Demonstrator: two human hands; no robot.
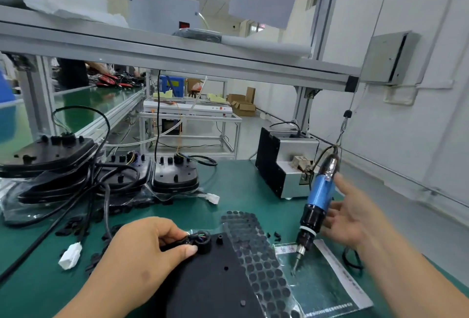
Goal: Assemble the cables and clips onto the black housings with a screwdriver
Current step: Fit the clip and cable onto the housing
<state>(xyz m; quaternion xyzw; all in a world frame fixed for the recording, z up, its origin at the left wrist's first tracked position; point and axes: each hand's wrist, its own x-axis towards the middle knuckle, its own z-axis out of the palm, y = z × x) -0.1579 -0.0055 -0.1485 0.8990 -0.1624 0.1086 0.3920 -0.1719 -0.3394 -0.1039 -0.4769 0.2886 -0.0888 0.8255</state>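
Observation:
A black housing (215, 279) lies flat on the green table (241, 180) in front of me. My left hand (142, 251) pinches a black cable clip (200, 240) with coloured wires against the housing's top edge. A blue and black electric screwdriver (316, 203) hangs from a cord, tip down over a plastic bag (327, 284). My right hand (355, 218) is spread open just right of the screwdriver, fingers straight, and I cannot tell whether they touch it.
Stacked black housings with cables (76, 165) fill the left of the table. A white connector (71, 255) lies near my left wrist. A sheet of round black pads (256, 254) lies beside the housing. A screw feeder box (284, 160) stands at the back right.

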